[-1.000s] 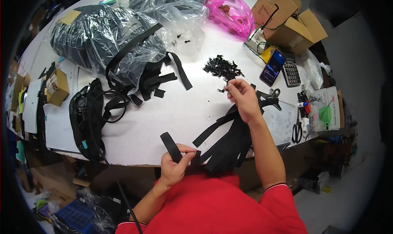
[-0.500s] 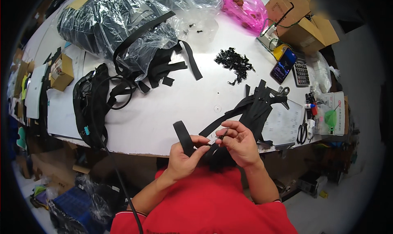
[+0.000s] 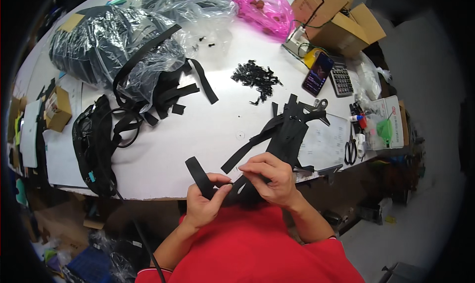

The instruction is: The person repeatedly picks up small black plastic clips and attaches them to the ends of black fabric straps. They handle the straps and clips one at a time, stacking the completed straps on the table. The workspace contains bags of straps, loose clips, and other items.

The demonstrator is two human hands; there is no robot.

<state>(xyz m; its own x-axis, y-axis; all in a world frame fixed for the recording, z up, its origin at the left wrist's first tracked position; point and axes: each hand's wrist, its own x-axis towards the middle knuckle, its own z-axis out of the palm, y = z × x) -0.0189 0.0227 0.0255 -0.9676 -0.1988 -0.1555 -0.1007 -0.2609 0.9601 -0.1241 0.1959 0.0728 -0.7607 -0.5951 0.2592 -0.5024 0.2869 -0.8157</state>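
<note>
My left hand [image 3: 202, 207] pinches a black fabric strip [image 3: 198, 176] between thumb and fingers, and its flat end stands up above the hand. The strip's other part lies at the thumb tip, close to my right hand [image 3: 273, 180]. That hand's fingers are bent and drawn together; anything in them is hidden. Just beyond it, a bundle of black strips [image 3: 288, 137] hangs over the table's near edge, with a metal bulldog clip [image 3: 320, 110] at its far end. A heap of small black parts, like zipper sliders [image 3: 255, 79], lies farther off on the white table [image 3: 198, 134].
Black cloth in clear plastic [image 3: 114, 50] and loose strips fill the far left. A black mesh bag [image 3: 94, 142] with a cable lies at the left. A phone [image 3: 318, 74], calculator [image 3: 341, 79], scissors [image 3: 351, 149] and cardboard boxes [image 3: 341, 30] stand to the right.
The whole view has shifted, so the table things sit farther left. My right fingers have closed more, and the small dark piece seen at their tips is out of sight. My left hand still grips the strip.
</note>
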